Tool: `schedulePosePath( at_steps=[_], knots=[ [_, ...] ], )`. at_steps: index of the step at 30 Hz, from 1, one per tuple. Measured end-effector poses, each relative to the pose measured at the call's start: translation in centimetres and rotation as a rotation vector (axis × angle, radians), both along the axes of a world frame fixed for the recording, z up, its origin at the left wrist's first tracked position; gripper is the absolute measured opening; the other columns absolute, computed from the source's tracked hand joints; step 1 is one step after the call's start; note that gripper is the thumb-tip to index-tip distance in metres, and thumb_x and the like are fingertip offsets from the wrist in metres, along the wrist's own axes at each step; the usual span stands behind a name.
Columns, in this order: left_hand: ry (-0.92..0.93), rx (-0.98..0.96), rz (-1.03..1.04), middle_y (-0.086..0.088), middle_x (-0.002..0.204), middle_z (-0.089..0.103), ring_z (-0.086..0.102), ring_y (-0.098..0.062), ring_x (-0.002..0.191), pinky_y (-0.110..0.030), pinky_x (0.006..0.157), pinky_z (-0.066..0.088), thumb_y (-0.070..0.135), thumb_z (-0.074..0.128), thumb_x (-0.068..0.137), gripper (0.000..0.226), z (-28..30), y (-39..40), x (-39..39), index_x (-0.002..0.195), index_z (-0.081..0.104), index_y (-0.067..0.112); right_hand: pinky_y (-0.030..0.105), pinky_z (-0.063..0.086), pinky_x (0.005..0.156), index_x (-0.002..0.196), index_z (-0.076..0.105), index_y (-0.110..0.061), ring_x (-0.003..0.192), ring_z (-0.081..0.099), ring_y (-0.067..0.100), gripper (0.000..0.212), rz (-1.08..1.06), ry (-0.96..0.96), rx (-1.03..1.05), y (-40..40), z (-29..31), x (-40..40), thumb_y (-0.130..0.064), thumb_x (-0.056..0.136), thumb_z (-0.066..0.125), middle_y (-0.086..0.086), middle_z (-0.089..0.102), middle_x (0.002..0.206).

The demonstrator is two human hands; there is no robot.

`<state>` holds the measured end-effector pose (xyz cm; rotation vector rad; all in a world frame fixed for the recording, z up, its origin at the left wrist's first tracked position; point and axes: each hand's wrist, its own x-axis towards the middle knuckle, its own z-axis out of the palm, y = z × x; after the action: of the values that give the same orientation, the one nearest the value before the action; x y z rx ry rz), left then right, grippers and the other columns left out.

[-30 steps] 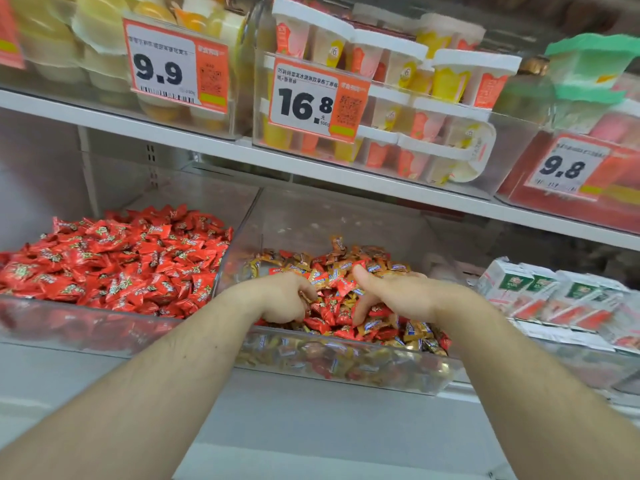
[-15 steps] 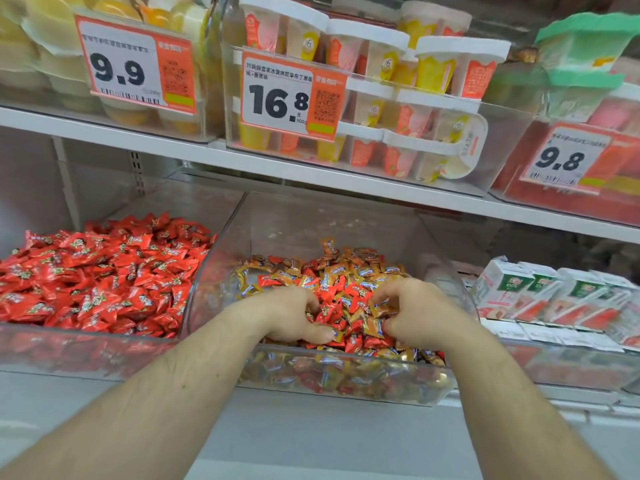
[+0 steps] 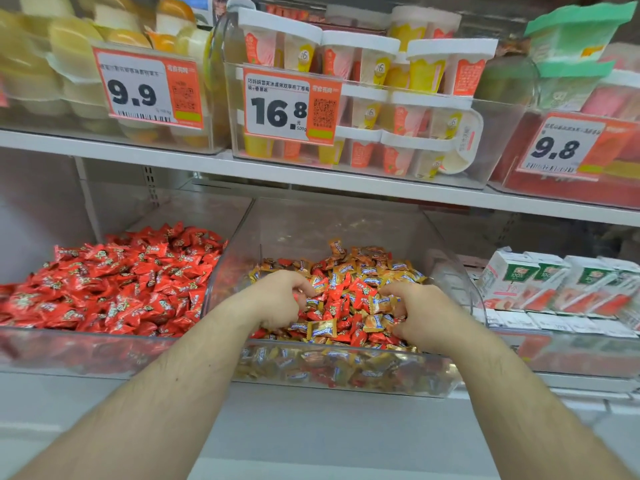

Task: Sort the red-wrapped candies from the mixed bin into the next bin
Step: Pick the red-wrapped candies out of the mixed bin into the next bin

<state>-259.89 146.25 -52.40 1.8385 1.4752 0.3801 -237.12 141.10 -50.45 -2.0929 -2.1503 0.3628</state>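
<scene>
Digging in the mixed bin (image 3: 346, 379), the left hand (image 3: 278, 299) and right hand (image 3: 420, 315) curl their fingers among the wrappers; what either grasps I cannot tell. Many red-wrapped candies (image 3: 349, 308) remain among gold ones, while the next bin (image 3: 86, 355) already holds a large red heap.

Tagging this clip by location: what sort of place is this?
Most likely a snack shop aisle: orange-and-white price tags on the upper shelf, clear plastic bulk bins of wrapped candies, and stacked dessert cups.
</scene>
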Motion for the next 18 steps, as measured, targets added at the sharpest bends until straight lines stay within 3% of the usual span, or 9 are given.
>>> schedulePosePath(
  at_steps=[2,4,8,10,12,15,18],
  knots=[
    [0.044,0.069,0.006,0.005,0.094,0.055,0.047,-0.006,0.048,-0.012,0.039,0.033,0.011,0.046,0.098,0.028,0.2,0.1,0.6,0.117,0.062,0.023,0.034,0.045,0.095,0.145,0.043,-0.034,0.116,0.053,0.024,0.066,-0.002,-0.05,0.033,-0.2,0.3,0.1,-0.009,0.087,0.064,-0.002,0.061,0.12],
    [0.099,0.102,-0.017,0.006,0.103,0.057,0.047,-0.005,0.049,-0.015,0.042,0.035,0.028,0.051,0.1,0.022,0.2,0.4,1.6,0.119,0.061,0.027,0.035,0.045,0.095,0.144,0.046,-0.035,0.116,0.052,0.024,0.061,0.014,-0.02,0.091,0.0,0.6,0.3,-0.005,0.091,0.057,0.002,0.055,0.127],
    [0.201,0.129,-0.124,0.005,0.108,0.057,0.058,-0.012,0.086,-0.025,0.069,0.046,0.043,0.063,0.091,0.033,-0.1,1.1,3.4,0.122,0.06,0.032,0.017,0.038,0.055,0.121,0.066,-0.025,0.072,0.048,0.007,0.049,0.002,0.288,0.171,0.7,0.5,0.5,0.007,0.092,0.043,-0.005,0.048,0.097],
    [0.235,0.096,-0.166,0.007,0.102,0.058,0.057,-0.014,0.087,-0.028,0.073,0.048,0.041,0.069,0.087,0.029,-0.4,1.3,3.9,0.113,0.063,0.028,0.015,0.037,0.048,0.111,0.071,-0.023,0.063,0.049,0.007,0.046,0.012,0.346,0.177,0.9,0.6,0.0,0.006,0.092,0.04,-0.008,0.052,0.091],
    [0.254,0.089,-0.165,0.005,0.092,0.059,0.055,-0.014,0.078,-0.029,0.069,0.046,0.039,0.07,0.087,0.021,-0.7,1.5,3.9,0.099,0.062,0.023,0.016,0.045,0.055,0.11,0.071,-0.026,0.071,0.056,0.009,0.04,0.065,0.327,0.161,0.9,1.0,-1.0,-0.001,0.09,0.048,-0.01,0.055,0.094],
    [0.276,0.084,-0.108,-0.001,0.075,0.05,0.044,-0.019,0.064,-0.03,0.057,0.033,0.041,0.061,0.093,0.029,-0.7,1.6,3.1,0.083,0.049,0.016,0.024,0.048,0.085,0.115,0.07,-0.032,0.099,0.055,0.01,0.049,0.216,0.176,0.05,1.2,0.7,-2.4,-0.004,0.078,0.057,-0.011,0.054,0.107],
    [0.232,0.074,-0.049,-0.006,0.073,0.045,0.041,-0.021,0.063,-0.03,0.059,0.032,0.04,0.055,0.095,0.033,-0.6,1.8,1.4,0.079,0.04,0.016,0.03,0.051,0.089,0.104,0.075,-0.029,0.1,0.057,0.012,0.042,0.274,0.058,-0.074,1.6,-0.7,-3.1,-0.002,0.078,0.057,-0.012,0.058,0.105]
  ],
)
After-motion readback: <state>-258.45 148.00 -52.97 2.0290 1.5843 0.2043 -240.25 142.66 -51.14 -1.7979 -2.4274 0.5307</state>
